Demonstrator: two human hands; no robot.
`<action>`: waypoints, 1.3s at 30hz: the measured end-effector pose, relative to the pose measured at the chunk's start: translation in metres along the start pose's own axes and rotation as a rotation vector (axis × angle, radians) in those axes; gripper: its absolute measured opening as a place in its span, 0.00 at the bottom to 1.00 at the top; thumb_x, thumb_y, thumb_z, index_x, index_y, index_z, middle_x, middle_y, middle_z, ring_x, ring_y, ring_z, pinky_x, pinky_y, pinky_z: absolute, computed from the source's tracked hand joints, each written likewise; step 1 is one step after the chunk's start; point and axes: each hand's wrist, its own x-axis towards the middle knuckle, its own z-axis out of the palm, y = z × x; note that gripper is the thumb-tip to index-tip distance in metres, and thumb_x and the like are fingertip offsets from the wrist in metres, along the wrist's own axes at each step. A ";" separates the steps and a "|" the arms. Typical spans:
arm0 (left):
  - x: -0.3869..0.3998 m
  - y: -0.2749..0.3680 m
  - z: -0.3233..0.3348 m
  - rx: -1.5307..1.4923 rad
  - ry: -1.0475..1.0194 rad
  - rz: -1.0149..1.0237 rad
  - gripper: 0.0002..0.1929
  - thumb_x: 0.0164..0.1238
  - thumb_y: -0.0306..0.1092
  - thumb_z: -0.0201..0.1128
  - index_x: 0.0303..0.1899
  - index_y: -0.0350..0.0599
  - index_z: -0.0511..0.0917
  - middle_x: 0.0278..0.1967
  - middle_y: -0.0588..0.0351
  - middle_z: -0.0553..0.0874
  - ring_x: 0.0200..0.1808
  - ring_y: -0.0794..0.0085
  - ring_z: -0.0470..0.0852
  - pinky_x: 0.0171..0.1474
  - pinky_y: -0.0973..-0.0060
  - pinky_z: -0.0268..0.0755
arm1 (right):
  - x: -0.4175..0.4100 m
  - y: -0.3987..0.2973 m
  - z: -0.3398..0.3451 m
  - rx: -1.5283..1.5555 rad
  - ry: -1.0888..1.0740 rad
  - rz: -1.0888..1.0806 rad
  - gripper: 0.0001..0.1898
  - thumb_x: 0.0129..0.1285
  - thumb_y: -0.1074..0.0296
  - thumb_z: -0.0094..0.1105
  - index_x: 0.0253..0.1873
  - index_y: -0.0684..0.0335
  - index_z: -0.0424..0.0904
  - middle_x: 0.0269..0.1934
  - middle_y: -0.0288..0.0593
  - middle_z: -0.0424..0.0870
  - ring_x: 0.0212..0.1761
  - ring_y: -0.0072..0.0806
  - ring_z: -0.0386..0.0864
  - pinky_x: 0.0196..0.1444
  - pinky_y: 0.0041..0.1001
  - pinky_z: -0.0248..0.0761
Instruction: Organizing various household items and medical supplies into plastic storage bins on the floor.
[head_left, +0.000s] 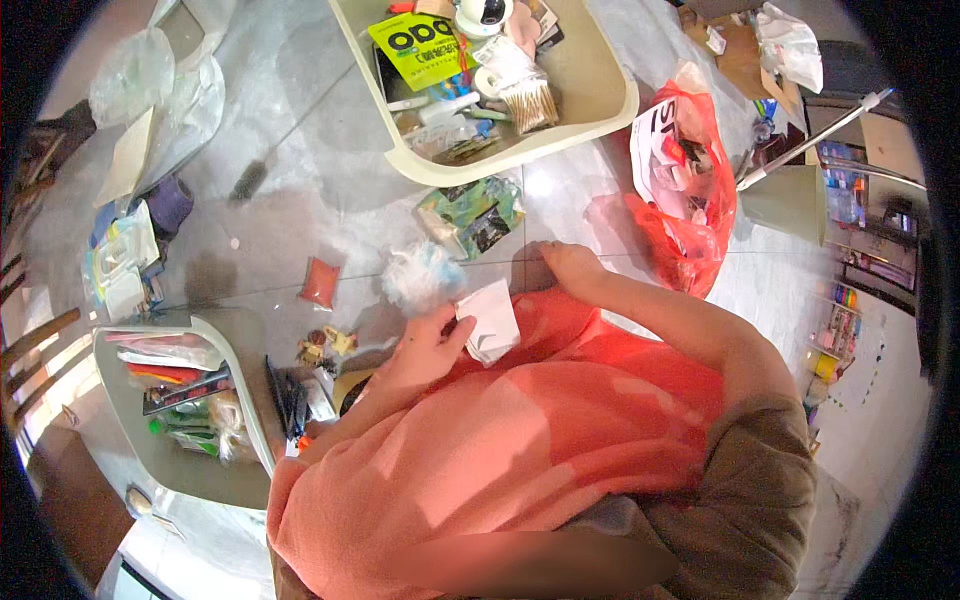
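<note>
My left hand (433, 343) is at the centre, its thumb pressed on a folded white paper (491, 324) above my lap. Just beyond its fingers is a fluffy white and pale-blue ball (424, 276); whether the fingers touch it cannot be seen. My right hand (574, 271) is low beside my red-clad leg, fingers curled downward. No object shows in it, and its palm side is hidden. In front lies a green printed plastic packet (474, 216) on the tiled floor. A small red packet (321, 283) and little toy figures (328, 343) lie to the left.
A cream plastic bin (517, 159) ahead holds cotton swabs, a white camera and a lime-green packet. Another bin (244, 420) with packets stands at left. A red plastic bag (690, 255) of wrappers sits right, near a grey bin (787, 202). Clear plastic packaging (135, 75) lies upper left.
</note>
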 end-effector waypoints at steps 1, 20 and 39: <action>0.002 0.003 -0.001 -0.068 0.058 0.007 0.14 0.69 0.39 0.63 0.42 0.34 0.80 0.30 0.44 0.85 0.29 0.69 0.83 0.36 0.67 0.75 | 0.001 0.007 -0.001 0.018 -0.039 -0.044 0.14 0.62 0.69 0.56 0.52 0.64 0.74 0.43 0.55 0.81 0.41 0.53 0.84 0.42 0.46 0.78; 0.016 0.013 -0.017 -0.573 0.183 -0.008 0.09 0.73 0.27 0.58 0.49 0.33 0.76 0.36 0.55 0.85 0.32 0.78 0.85 0.35 0.79 0.80 | -0.065 0.104 0.007 -0.196 -0.491 -0.049 0.24 0.57 0.56 0.64 0.57 0.61 0.76 0.37 0.57 0.84 0.39 0.52 0.84 0.43 0.46 0.77; -0.019 0.183 -0.093 0.154 0.059 0.267 0.08 0.68 0.31 0.66 0.43 0.39 0.80 0.38 0.54 0.88 0.37 0.76 0.86 0.37 0.73 0.80 | 0.077 -0.016 -0.263 0.823 0.261 -0.335 0.19 0.62 0.56 0.64 0.49 0.67 0.81 0.40 0.47 0.86 0.42 0.31 0.83 0.48 0.33 0.75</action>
